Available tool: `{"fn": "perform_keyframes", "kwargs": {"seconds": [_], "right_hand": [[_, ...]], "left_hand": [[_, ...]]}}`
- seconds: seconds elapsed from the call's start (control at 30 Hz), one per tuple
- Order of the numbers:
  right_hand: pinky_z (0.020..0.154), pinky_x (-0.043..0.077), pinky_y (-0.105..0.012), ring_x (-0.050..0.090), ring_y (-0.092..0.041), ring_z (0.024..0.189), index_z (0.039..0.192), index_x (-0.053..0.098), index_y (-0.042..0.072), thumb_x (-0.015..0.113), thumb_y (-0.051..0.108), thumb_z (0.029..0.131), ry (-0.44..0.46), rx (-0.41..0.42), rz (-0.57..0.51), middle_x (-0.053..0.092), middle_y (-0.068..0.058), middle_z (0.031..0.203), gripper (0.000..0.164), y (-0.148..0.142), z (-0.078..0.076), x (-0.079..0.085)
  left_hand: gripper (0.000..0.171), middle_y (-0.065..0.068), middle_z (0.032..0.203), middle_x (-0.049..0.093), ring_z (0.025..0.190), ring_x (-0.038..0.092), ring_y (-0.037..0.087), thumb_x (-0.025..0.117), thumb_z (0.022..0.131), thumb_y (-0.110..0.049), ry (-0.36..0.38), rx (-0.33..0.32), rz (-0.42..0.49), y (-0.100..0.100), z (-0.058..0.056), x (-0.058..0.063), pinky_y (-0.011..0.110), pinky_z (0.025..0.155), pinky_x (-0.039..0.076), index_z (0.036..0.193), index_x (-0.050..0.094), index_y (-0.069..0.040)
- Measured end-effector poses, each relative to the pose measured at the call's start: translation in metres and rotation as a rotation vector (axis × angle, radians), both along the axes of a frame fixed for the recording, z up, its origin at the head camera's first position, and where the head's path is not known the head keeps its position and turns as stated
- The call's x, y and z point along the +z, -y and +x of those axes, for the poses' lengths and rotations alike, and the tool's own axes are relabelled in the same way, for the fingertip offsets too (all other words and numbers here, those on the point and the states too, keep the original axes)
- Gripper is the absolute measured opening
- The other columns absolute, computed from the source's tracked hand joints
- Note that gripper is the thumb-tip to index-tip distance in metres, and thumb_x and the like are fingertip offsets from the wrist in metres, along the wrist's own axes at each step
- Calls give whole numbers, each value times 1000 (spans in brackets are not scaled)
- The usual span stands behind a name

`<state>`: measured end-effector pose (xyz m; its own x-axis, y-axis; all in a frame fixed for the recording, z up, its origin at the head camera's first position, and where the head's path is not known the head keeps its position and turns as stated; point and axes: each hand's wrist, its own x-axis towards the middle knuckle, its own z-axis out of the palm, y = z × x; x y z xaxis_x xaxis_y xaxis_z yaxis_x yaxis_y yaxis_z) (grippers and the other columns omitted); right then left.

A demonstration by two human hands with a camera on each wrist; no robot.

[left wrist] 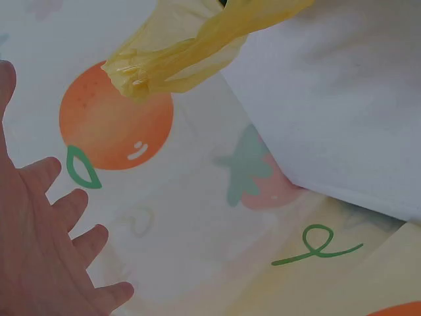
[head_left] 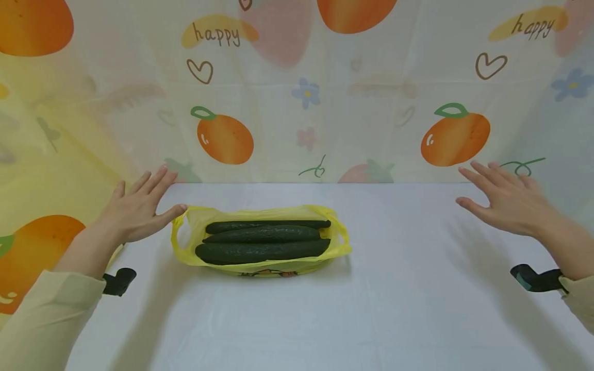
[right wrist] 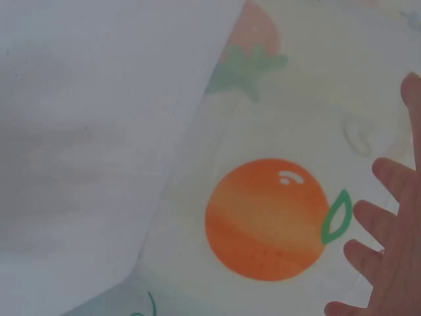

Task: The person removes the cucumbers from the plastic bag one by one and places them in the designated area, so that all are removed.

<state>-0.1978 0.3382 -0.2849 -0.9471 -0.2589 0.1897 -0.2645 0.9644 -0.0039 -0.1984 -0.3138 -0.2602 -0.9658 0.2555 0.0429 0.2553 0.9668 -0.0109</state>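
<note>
Head view forward-down, nearer wrist views, all sharing backdrop point(head_left: 274, 103)

Three dark green cucumbers point(head_left: 262, 234) lie in one yellow bag point(head_left: 278, 214) with two handles point(head_left: 175, 247). One left hand point(head_left: 139, 211), one right hand point(head_left: 512, 206), two pale sleeves point(head_left: 51, 312), two black wrist mounts point(head_left: 119, 282) and one white table point(head_left: 394, 309) show; the far backdrop point(head_left: 274, 93) bears two "happy" prints point(head_left: 216, 36).
</note>
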Motion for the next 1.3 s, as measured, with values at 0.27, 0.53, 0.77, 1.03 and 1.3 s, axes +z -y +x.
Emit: {"fn": "perform_keyframes", "kwargs": {"seconds": [0.27,0.53,0.77,1.03,1.3], "right_hand": [[89,29,-63,43,-46,112,138,41,13,62,40,84,-195,99,-41,47,-21,131,64,11,-1,0],[74,42,-59,56,-40,93,125,53,10,72,27,72,-419,265,-77,60,-21,108,59,28,-3,1],[51,44,-45,58,-35,68,122,55,9,36,59,89,-548,406,-111,64,-18,92,62,42,-8,-1],[52,47,-44,58,-33,72,125,54,10,75,22,69,-490,391,-121,63,-17,100,61,57,-6,2],[63,50,-46,58,-32,84,124,54,9,78,15,67,-441,400,-190,62,-15,107,62,77,-8,0]], "left_hand": [[78,10,154,11,134,18,44,46,89,-54,-103,-24,95,8,3,-11,70,99,8,149,10,-20],[71,20,145,30,126,29,46,53,88,-49,-150,-20,217,10,6,-18,69,90,22,147,19,-28],[69,24,140,35,122,33,47,58,86,-45,-136,9,350,12,6,-24,66,90,27,145,24,-32],[63,27,135,40,119,37,47,63,85,-34,-171,26,495,8,8,-30,64,90,29,141,36,-21],[60,27,126,50,108,50,46,61,88,-31,-147,57,548,6,8,-40,58,82,43,134,41,1]]}}
